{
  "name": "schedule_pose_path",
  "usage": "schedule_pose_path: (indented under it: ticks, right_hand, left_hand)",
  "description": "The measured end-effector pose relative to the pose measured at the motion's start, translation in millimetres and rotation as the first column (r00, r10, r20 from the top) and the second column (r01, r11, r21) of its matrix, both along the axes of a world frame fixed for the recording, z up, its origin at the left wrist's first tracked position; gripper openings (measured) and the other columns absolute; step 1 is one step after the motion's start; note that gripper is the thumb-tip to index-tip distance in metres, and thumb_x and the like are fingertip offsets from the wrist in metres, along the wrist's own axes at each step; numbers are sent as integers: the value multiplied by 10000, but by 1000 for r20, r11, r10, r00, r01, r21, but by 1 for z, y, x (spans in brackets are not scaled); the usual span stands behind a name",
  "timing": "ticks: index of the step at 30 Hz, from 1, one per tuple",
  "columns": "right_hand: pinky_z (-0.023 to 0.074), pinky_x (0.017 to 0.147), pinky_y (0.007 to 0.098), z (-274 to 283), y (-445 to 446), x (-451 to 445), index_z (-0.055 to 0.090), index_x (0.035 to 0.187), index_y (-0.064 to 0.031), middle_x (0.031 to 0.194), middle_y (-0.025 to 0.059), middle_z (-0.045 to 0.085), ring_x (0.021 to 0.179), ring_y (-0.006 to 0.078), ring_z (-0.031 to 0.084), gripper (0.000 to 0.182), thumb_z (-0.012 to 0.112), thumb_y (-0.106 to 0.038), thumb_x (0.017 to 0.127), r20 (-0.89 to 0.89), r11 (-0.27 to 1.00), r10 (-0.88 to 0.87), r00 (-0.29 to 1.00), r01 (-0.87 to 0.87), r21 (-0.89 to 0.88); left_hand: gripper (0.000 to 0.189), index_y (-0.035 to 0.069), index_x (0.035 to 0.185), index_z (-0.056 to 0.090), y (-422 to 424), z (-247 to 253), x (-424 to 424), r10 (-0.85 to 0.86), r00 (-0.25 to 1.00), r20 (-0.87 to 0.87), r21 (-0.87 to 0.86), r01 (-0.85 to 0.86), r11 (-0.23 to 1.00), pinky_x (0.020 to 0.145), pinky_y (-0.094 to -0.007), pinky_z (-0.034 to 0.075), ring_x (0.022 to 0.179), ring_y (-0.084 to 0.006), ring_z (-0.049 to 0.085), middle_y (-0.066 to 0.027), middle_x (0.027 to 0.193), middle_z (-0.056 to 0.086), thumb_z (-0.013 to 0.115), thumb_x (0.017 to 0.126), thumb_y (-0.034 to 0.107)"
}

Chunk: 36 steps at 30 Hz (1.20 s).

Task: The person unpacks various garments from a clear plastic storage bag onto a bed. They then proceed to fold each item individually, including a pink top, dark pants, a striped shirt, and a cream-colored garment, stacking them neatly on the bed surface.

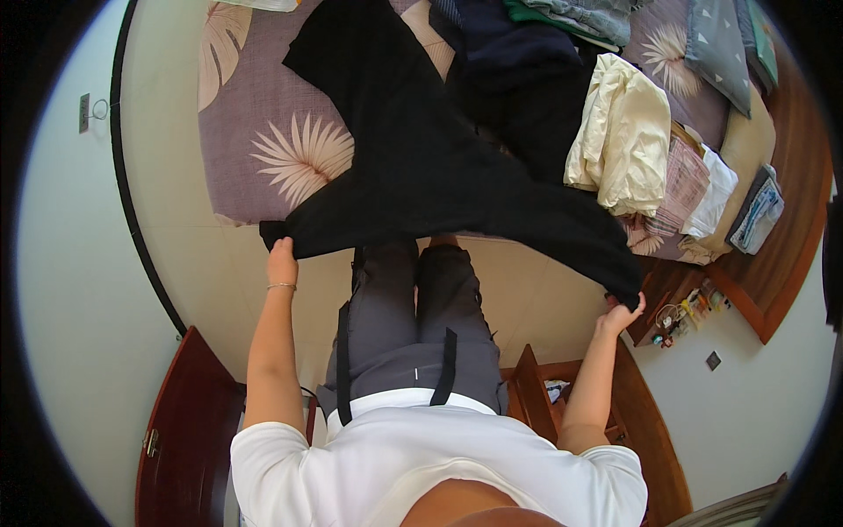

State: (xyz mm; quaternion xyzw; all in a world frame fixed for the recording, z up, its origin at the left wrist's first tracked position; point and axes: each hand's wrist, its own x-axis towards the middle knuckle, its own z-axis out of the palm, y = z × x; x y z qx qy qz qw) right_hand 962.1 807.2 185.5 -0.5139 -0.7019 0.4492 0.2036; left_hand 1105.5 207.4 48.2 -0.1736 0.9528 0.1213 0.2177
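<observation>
A black garment (pixel 421 158) with long, spread parts lies partly over the edge of a bed with a mauve leaf-print sheet (pixel 230 151). My left hand (pixel 282 262), at the left of the view, grips one end of it near the bed's left corner. My right hand (pixel 621 315) holds the opposite end, out at the right beyond the bed's near edge. The cloth is stretched between both hands above my knees. Its far part rests on the bed, beside dark folded clothes (pixel 520 46). Part of the fingers of each hand is hidden by the cloth.
A cream garment (pixel 622 132), a pink checked cloth (pixel 681 181) and a white cloth (pixel 714 191) lie at the bed's right. Beyond are a grey pillow (pixel 718 53) and a wooden ledge (pixel 797 197) with folded clothes. Small items sit on a shelf (pixel 652 316). A dark red door (pixel 188 428) stands lower left.
</observation>
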Motion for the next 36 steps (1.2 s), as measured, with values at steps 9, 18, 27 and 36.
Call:
schedule_pose_path:
  ticks: [9, 18, 27, 36]
  right_hand:
    - [404, 629, 267, -70, 10, 105, 542, 891, -44, 850, 54, 565, 709, 159, 501, 182, 467, -205, 852, 98, 749, -194, 976, 212, -627]
    - [428, 819, 306, 47, -109, 13, 512, 1060, 33, 1015, 105, 561, 918, 191, 542, 272, 485, -102, 825, -195, 701, 692, 695, -712, -47]
    - [379, 904, 383, -5, -303, -42, 439, 1198, -73, 1223, 159, 419, 1086, 329, 441, 532, 627, -92, 701, -86, -241, 967, -239, -970, -23]
    - [255, 976, 476, -128, -257, -33, 339, 1308, -157, 1401, 26, 220, 1287, 293, 172, 751, 685, -172, 641, 650, -580, 530, -545, -792, -191]
  left_hand:
    - [440, 137, 1296, 219, 27, -18, -10, 868, -81, 489, 318, -911, -264, 742, -460, 483, 872, -336, 576, -153, 966, 594, 316, 873, 63]
    - [500, 41, 1189, 479, 34, -80, 53, 846, -288, 448, 883, -6, -470, 949, -426, 389, 1082, -349, 462, -207, 1190, 472, 422, 698, -39]
    - [296, 71, 1047, 606, 27, -69, 18, 843, -517, 149, 712, -535, -454, 873, -323, 392, 973, -220, 509, -111, 1109, 548, 375, 865, 43]
    - [470, 88, 1250, 442, 42, 25, -39, 836, 330, -439, 200, -871, 449, 731, -311, 415, 709, -198, 515, -130, 1048, 585, 327, 809, -25]
